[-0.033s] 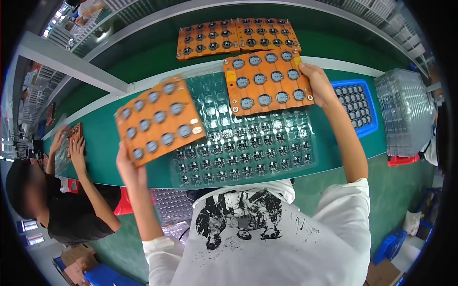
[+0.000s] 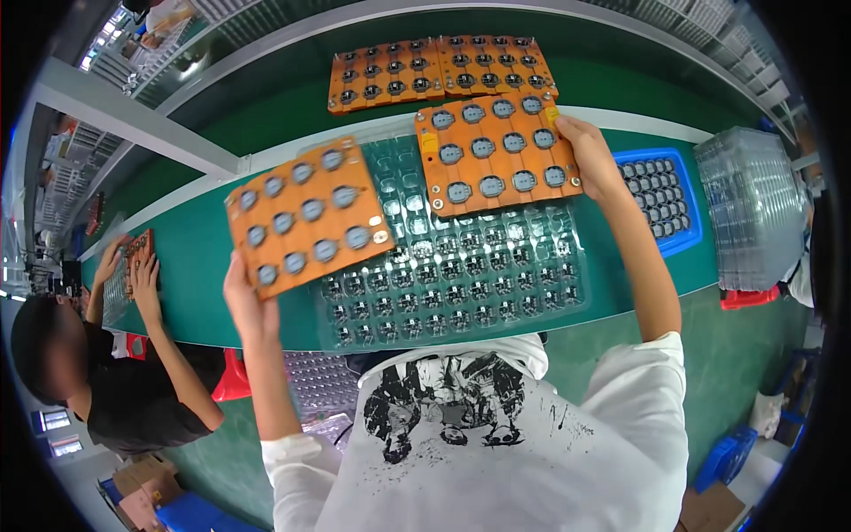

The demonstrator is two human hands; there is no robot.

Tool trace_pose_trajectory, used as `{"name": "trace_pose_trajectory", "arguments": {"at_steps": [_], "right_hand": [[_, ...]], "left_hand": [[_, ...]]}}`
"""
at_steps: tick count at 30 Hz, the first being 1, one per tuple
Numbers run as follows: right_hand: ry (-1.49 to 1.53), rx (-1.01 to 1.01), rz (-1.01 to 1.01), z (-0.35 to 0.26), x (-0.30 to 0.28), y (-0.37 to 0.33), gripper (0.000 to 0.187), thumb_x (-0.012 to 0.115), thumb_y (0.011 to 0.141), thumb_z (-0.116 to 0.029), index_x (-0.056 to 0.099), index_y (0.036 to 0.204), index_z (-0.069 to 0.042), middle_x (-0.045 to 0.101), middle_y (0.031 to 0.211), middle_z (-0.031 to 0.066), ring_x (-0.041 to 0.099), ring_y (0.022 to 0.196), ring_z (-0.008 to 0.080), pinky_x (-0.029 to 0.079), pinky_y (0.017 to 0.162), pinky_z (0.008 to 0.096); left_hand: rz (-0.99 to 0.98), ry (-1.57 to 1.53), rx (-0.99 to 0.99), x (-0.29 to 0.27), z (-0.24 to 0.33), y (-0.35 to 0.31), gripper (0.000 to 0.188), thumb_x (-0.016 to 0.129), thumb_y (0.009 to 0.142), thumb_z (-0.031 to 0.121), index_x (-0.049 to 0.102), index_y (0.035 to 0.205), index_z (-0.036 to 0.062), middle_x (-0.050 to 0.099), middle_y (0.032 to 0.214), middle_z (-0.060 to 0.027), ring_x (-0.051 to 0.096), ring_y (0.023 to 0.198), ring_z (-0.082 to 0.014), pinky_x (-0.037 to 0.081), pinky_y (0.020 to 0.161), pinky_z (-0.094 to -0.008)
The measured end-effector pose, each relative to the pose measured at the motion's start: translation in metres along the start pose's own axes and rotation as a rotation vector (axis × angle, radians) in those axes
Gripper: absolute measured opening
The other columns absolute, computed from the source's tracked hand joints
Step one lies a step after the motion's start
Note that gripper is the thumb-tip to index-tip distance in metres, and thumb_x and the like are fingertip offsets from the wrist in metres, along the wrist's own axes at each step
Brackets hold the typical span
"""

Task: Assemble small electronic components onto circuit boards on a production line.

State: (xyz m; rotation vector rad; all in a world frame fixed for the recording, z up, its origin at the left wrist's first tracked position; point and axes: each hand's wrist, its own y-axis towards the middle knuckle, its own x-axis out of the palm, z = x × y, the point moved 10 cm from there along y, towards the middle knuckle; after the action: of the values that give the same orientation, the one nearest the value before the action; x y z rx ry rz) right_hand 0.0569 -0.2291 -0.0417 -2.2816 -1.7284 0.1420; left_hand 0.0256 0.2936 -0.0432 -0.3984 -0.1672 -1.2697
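My left hand [image 2: 251, 300] grips the lower left corner of an orange fixture plate [image 2: 303, 232], which is held tilted above the bench. Rows of round grey parts fill its pockets. My right hand [image 2: 589, 158] has its fingers closed on the right edge of a second orange fixture plate [image 2: 498, 165], also filled with grey round parts. Beneath both plates lies a clear plastic blister tray [image 2: 452, 335], with small dark electronic parts in its nearer pockets. The two plates partly cover the tray's far side, where some uncovered pockets look vacant.
Two more orange plates [image 2: 441, 71] with dark parts stand at the back. A blue tray [image 2: 690, 208] of round parts lies right, beside stacked clear trays [image 2: 749, 208]. A grey post [image 2: 142, 120] rises at far left. A co-worker [image 2: 151, 381] works at the bench's left.
The plate in my left hand has shifted right and slightly up, closer to the other plate. My right hand and its plate are nearly still.
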Motion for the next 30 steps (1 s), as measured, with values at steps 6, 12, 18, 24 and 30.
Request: {"name": "trace_pose_trajectory", "arguments": {"at_steps": [6, 12, 18, 24, 30], "right_hand": [[-0.121, -0.159, 0.073, -0.005, -0.008, -0.002, 0.038, 0.046, 0.098, -0.013, 0.051, 0.13, 0.008, 0.063, 0.115, 0.0153, 0.064, 0.097, 0.0176, 0.051, 0.084, 0.0276], [-0.176, -0.155, 0.11, -0.005, -0.008, -0.002, 0.037, 0.046, 0.096, -0.011, 0.055, 0.127, 0.007, 0.065, 0.111, 0.0139, 0.065, 0.091, 0.0162, 0.051, 0.079, 0.027], [-0.41, -0.216, 0.186, 0.009, -0.026, 0.016, 0.035, 0.051, 0.094, -0.014, 0.062, 0.121, 0.005, 0.067, 0.105, 0.0126, 0.063, 0.09, 0.0152, 0.05, 0.078, 0.0267], [-0.452, -0.407, 0.213, -0.003, -0.026, 0.018, 0.034, 0.055, 0.093, -0.019, 0.064, 0.117, 0.004, 0.068, 0.099, 0.0092, 0.061, 0.086, 0.0129, 0.049, 0.075, 0.0262], [-0.648, -0.712, 0.342, -0.042, -0.036, -0.078, 0.023, 0.059, 0.094, -0.018, 0.068, 0.104, 0.0, 0.065, 0.086, 0.0008, 0.051, 0.068, 0.0062, 0.043, 0.06, 0.0231]], "left_hand": [[-0.068, 0.064, -0.093, 0.072, -0.026, 0.031, 0.037, 0.039, 0.103, 0.025, 0.051, 0.125, -0.003, 0.061, 0.121, -0.0129, 0.062, 0.108, -0.0227, 0.05, 0.093, -0.0384], [-0.094, 0.125, -0.103, 0.092, -0.029, 0.04, 0.038, 0.04, 0.103, 0.024, 0.051, 0.125, -0.004, 0.062, 0.119, -0.0129, 0.062, 0.105, -0.0214, 0.049, 0.092, -0.0366], [-0.09, 0.6, 0.132, 0.083, -0.006, 0.052, 0.036, 0.047, 0.099, 0.024, 0.062, 0.112, -0.0064, 0.066, 0.108, -0.0098, 0.061, 0.096, -0.0147, 0.047, 0.083, -0.0285], [-0.077, 0.727, 0.086, 0.065, -0.019, 0.068, 0.04, 0.05, 0.097, 0.025, 0.064, 0.112, -0.0088, 0.066, 0.099, -0.0094, 0.058, 0.085, -0.013, 0.046, 0.075, -0.026], [-0.105, 0.966, 0.662, 0.067, 0.044, 0.007, 0.029, 0.051, 0.098, 0.019, 0.062, 0.106, -0.0063, 0.064, 0.099, -0.0066, 0.055, 0.076, -0.0124, 0.043, 0.066, -0.0244]]}}
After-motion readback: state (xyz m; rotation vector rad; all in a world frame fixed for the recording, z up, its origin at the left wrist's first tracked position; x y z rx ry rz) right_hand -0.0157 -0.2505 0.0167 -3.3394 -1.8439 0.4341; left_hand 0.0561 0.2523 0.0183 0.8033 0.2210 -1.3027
